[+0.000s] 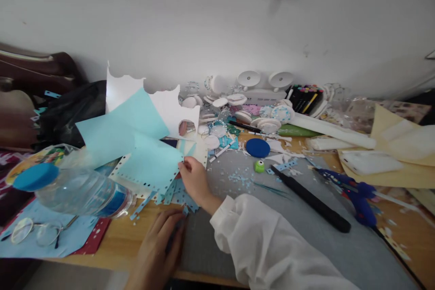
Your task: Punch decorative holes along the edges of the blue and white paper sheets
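My right hand (pixel 193 179), in a white sleeve, reaches left across the grey mat (pixel 306 235). Its fingers are closed in a pinch on the corner of a light blue paper sheet (pixel 149 163) with a punched edge. That sheet lies over white punched paper and more blue sheets (pixel 118 129). My left hand (pixel 159 247) lies flat at the front of the wooden table, fingers stretched out, the tips touching blue paper scraps (pixel 180 197) at the mat's left edge. It holds nothing that I can see.
A clear water bottle (pixel 78 190) with a blue cap lies on its side at left, glasses (pixel 34 231) in front of it. On the mat are a black rod-like tool (pixel 312 199), a blue glue gun (pixel 353 195), a green punch (pixel 259 166) and a blue disc (pixel 257 147). Markers (pixel 306 97) and white discs line the wall.
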Motion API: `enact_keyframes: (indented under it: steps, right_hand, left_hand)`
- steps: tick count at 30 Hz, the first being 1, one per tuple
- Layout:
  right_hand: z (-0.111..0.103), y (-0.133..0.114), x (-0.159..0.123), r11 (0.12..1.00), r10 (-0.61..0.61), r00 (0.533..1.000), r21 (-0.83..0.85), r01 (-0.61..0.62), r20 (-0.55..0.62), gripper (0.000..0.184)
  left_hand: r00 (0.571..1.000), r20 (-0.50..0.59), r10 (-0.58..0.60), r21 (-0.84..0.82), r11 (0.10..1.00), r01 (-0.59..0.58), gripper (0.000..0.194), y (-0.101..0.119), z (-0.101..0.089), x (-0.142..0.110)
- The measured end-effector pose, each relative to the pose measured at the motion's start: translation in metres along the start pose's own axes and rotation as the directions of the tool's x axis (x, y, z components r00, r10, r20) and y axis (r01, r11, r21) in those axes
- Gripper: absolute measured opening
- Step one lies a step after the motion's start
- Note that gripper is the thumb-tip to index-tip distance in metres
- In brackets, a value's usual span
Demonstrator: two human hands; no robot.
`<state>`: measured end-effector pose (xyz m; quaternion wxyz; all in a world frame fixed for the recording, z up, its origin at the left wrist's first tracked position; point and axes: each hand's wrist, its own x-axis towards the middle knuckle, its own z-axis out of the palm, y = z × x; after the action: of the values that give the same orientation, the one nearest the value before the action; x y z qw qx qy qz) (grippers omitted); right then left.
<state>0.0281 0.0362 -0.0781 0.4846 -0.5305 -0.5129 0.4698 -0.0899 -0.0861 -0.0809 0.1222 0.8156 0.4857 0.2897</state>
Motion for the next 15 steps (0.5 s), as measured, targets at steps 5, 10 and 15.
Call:
enact_keyframes:
  steps: [5,10,15]
  right_hand:
    - [-0.02,0.003,-0.001,1.0,-0.026,0.998,-0.016,0.027,0.06,0.022]
    - [-0.081,0.004,0.006,0.998,0.009,1.0,-0.057,-0.011,-0.029,0.022]
    - [-0.103,0.017,0.009,0.976,0.201,0.977,-0.103,-0.194,0.068,0.012]
  left_hand:
    - [0.997,-0.047,0.06,0.118,0.992,-0.054,0.024,-0.003,-0.005,0.023]
    - [0.999,-0.048,0.025,0.391,0.92,-0.004,0.052,-0.018,0.011,0.061]
    - [0.99,-0.084,-0.114,0.527,0.838,0.141,0.071,-0.034,0.028,0.089]
